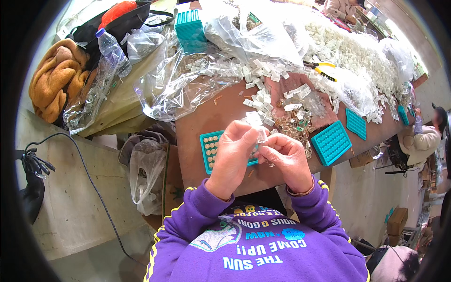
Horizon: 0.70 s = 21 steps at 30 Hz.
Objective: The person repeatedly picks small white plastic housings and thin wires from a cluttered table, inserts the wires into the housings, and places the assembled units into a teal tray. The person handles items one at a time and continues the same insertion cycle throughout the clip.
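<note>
Above the near edge of the brown table, my two hands meet at the fingertips. My left hand [233, 151] is closed in a pinch on a small clear-and-white plastic piece [261, 135]. Touching that piece's lower end, my right hand [289, 156] has thumb and forefinger pressed together; what lies between them is too small to make out. Under my left hand sits a teal tray [205, 149] with rows of small round pale parts, partly hidden by the hand. Just beyond my fingers are loose white plastic pieces [262, 99] and a heap of small gold-coloured metal parts [292, 123].
Teal ridged trays [331, 143] lie to the right; more are stacked [190, 30] at the back left. Yellow-handled pliers [325, 70] rest by a big heap of white pieces [350, 51]. Clear plastic bags [174, 89] cover the left. Another person [420, 143] sits at right.
</note>
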Available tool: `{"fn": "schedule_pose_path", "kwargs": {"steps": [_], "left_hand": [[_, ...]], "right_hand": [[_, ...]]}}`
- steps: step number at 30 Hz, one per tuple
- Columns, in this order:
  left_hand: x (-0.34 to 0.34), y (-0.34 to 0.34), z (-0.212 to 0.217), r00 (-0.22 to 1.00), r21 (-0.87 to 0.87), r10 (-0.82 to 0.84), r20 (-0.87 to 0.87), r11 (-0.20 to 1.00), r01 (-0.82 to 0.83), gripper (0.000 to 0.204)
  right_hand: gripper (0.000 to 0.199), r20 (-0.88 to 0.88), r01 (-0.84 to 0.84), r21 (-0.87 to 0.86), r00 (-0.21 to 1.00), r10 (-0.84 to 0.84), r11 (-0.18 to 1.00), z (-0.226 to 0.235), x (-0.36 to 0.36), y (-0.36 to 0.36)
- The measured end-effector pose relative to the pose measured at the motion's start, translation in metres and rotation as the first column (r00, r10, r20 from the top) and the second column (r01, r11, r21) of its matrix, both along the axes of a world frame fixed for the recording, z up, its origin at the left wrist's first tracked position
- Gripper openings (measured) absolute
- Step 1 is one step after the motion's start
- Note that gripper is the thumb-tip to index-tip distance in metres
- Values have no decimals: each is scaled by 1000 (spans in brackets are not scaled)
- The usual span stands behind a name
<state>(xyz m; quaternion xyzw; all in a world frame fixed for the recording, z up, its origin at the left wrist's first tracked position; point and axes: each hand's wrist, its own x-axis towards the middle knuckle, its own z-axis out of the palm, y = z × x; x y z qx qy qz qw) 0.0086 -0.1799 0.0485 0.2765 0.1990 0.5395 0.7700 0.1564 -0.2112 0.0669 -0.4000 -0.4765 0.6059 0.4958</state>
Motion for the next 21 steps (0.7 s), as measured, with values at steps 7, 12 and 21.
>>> {"fn": "schedule_pose_path", "kwargs": {"steps": [7, 12, 21], "left_hand": [[4, -12, -6, 997, -83, 42, 72, 996, -36, 17], [2, -14, -9, 991, -48, 29, 131, 999, -23, 18], [-36, -13, -12, 947, -10, 255, 196, 966, -258, 16]], "right_hand": [[7, 127, 24, 50, 991, -30, 998, -4, -8, -6], [9, 81, 7, 41, 997, -11, 999, -6, -14, -8], [15, 503, 161, 443, 770, -393, 882, -14, 4, -6]]}}
